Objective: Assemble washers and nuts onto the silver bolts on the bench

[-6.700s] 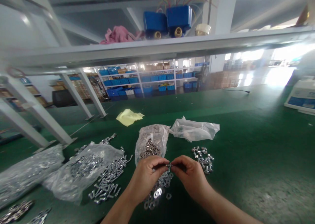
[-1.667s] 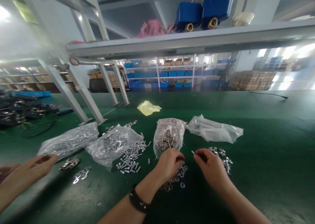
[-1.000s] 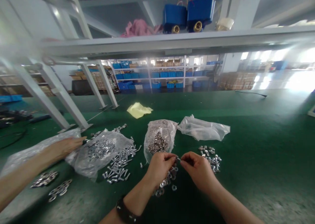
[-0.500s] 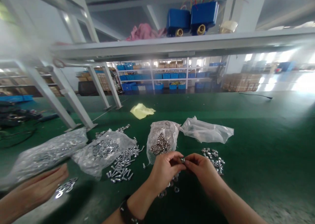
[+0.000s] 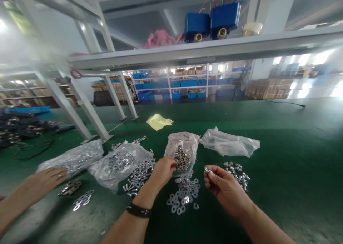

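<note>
My right hand (image 5: 225,187) is closed round a small shiny bolt (image 5: 206,169), whose end shows between thumb and forefinger. My left hand (image 5: 162,172), on the arm with the dark wristband, reaches to the mouth of a clear plastic bag and touches the small metal nuts (image 5: 182,159) there. Its fingers are bent together; what lies between them is hidden. Loose flat washers (image 5: 184,194) lie on the green table between my hands. Left of my left hand is a heap of bolts (image 5: 138,174). Beyond my right hand lies a group of bolts with parts fitted (image 5: 238,174).
Another person's hand (image 5: 48,179) is at the left, by a bag of small parts (image 5: 75,156) and several washers (image 5: 82,200). A bag of washers (image 5: 120,162), a crumpled plastic bag (image 5: 230,143) and yellow paper (image 5: 159,122) lie farther back. A shelf (image 5: 171,53) spans above, on metal legs.
My hands were together at a small metal part. Now they are apart: the left has moved to the nuts, while the right keeps the bolt. The other person's hand has shifted to the bag.
</note>
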`<action>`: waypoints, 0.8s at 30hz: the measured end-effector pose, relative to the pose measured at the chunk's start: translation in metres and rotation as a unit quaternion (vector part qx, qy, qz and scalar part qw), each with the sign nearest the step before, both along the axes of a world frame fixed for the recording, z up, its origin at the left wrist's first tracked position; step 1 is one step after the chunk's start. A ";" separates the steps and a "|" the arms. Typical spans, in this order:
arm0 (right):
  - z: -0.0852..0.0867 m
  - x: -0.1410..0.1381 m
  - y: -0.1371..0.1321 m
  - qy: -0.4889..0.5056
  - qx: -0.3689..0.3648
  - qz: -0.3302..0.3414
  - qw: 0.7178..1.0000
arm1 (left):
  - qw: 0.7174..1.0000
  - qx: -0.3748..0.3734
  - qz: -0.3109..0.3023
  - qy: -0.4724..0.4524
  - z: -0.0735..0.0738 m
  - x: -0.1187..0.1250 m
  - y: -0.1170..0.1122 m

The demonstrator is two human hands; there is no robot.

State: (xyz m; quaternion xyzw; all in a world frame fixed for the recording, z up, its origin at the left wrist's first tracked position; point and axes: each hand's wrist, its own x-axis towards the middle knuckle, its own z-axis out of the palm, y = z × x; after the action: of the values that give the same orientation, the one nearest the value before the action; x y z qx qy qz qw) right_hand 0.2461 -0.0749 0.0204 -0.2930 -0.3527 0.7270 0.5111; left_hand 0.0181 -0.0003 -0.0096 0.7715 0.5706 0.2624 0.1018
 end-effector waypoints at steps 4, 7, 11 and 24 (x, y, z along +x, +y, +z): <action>0.001 -0.001 -0.001 -0.008 0.010 0.009 1.000 | 0.998 0.013 0.012 0.056 -0.003 0.011 -0.001; 0.000 -0.001 0.000 -0.009 0.012 0.009 1.000 | 0.996 0.017 0.014 0.084 -0.004 0.016 -0.002; -0.001 -0.001 0.000 -0.011 0.012 0.006 1.000 | 0.995 0.031 0.022 0.093 -0.005 0.020 -0.006; -0.003 -0.005 -0.001 -0.080 0.062 0.008 0.995 | 0.991 -0.032 -0.004 -0.129 0.027 0.026 -0.026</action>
State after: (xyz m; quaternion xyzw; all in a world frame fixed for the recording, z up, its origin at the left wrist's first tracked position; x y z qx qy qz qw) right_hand 0.2414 -0.0755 0.0171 -0.3150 -0.4393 0.6817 0.4931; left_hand 0.0446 -0.0263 0.0173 0.7300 0.5578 0.3408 0.1999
